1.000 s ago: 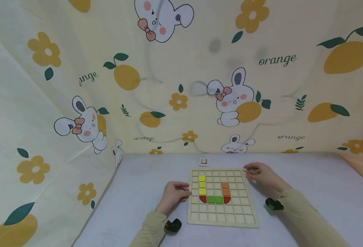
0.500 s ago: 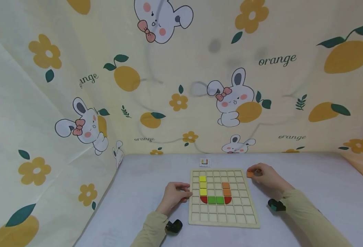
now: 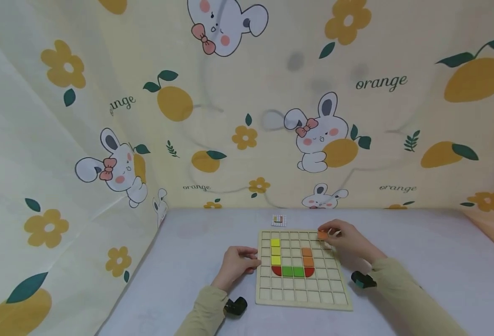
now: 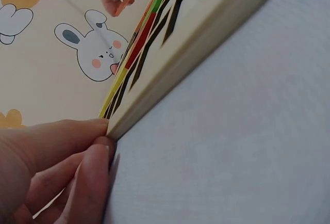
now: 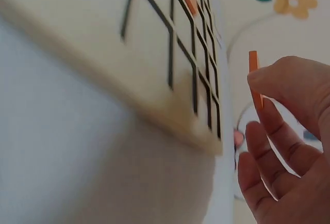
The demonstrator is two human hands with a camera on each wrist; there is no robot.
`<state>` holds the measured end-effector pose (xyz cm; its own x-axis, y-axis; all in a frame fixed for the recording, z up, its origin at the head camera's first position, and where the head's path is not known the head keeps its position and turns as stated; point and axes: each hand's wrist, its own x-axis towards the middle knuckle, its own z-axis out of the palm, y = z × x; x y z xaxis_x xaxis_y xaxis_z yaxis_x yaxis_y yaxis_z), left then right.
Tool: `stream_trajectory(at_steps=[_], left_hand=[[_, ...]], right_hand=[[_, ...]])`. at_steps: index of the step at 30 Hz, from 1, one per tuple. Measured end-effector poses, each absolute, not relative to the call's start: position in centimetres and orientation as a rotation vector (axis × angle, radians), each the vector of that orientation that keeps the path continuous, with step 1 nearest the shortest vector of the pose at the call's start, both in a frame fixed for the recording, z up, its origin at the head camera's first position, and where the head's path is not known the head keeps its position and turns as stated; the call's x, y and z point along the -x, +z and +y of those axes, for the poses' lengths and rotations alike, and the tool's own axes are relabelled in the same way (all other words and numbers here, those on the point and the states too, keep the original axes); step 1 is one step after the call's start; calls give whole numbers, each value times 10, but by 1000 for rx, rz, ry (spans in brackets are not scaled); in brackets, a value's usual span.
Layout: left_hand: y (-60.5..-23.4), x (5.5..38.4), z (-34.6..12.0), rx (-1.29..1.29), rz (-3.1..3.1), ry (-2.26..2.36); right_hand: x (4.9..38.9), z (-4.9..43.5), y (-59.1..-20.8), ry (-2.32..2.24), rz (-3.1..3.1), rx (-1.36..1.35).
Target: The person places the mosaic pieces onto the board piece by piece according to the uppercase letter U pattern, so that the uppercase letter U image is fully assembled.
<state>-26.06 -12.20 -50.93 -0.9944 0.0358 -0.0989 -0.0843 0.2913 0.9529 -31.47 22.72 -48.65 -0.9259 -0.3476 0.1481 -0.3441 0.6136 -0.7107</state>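
My right hand [image 3: 346, 239] pinches an orange square tile [image 3: 322, 234] between thumb and fingers, above the far right corner of the pale wooden grid board [image 3: 288, 295]. In the right wrist view, the tile [image 5: 254, 82] is held edge-on, apart from the board. With its fingertips, my left hand [image 3: 236, 267] holds the board's left edge; the left wrist view shows thumb and finger [image 4: 92, 175] against that rim. On the board, yellow tiles [image 3: 275, 252], red rounded tiles [image 3: 309, 271], green tiles [image 3: 293, 271] and two orange tiles [image 3: 307, 257] form a U.
Behind the board lies a small card [image 3: 278, 220] printed with a coloured U pattern on a grid. The board rests on a white table [image 3: 188, 261]. A patterned cloth [image 3: 230, 93] hangs at the back and left. Each wrist wears a black device [image 3: 235, 306].
My right hand first drew the orange tile back slightly right of the board, then brought it left over the far right corner. The left hand stays at the board's edge.
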Motion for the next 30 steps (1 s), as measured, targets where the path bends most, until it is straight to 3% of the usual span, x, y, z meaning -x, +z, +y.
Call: stream_trajectory(at_steps=[17, 30], left_hand=[[-511, 261, -121, 58, 2445, 1813], [-511, 260, -122, 70, 2445, 1815]], right_hand=[[317, 191, -499, -1233, 2700, 655], [320, 187, -499, -1238, 2637, 483]])
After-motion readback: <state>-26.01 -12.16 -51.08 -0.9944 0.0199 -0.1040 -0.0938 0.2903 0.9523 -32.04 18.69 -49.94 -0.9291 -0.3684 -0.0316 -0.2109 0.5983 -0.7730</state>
